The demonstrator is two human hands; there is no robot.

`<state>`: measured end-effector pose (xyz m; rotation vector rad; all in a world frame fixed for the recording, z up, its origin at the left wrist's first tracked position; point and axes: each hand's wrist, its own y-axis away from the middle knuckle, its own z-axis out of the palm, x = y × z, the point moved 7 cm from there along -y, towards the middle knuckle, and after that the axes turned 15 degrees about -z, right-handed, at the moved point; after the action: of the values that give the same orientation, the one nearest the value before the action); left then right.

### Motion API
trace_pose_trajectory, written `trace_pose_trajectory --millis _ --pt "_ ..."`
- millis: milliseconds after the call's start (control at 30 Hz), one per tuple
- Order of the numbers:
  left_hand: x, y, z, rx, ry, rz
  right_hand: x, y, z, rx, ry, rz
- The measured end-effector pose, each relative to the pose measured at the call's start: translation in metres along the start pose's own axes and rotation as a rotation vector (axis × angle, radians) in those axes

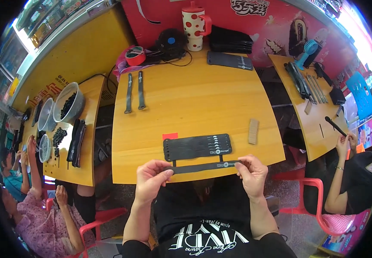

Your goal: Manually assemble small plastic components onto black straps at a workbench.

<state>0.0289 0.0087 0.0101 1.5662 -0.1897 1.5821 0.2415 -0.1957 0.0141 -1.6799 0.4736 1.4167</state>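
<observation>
My left hand (153, 177) pinches one end of a flat dark grey strap (199, 168), and my right hand (250, 175) pinches its other end. The strap stretches level between them along the table's near edge, pale print towards its right end. Just beyond it lies a fanned stack of similar dark straps (188, 148), rounded ends overlapping. Two short dark strips show between the stack and the held strap; whether they join them I cannot tell. A small red piece (170, 136) touches the stack's far left corner. Right of the stack rests a brown cardboard-like strip (253, 131).
Two single straps (141, 90) lie at the wooden table's far left. Along the back stand a red tape roll (135, 56), a black round device (171, 44), a dotted tumbler (193, 30) and black stacked pieces (230, 41). People sit at side tables; the left one holds plastic tubs (68, 103).
</observation>
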Motion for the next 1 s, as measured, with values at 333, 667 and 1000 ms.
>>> trace_pose_trajectory --millis 333,667,1000 --pt "-0.002 -0.017 -0.013 0.204 -0.031 0.037 0.012 -0.021 0.011 -0.104 0.158 -0.061" --pt "-0.005 -0.023 -0.014 0.270 -0.038 0.028 0.031 -0.021 0.008 -0.010 0.217 0.072" --pt "-0.008 -0.024 -0.014 0.306 -0.040 0.043 0.031 -0.023 0.010 -0.007 0.281 0.065"
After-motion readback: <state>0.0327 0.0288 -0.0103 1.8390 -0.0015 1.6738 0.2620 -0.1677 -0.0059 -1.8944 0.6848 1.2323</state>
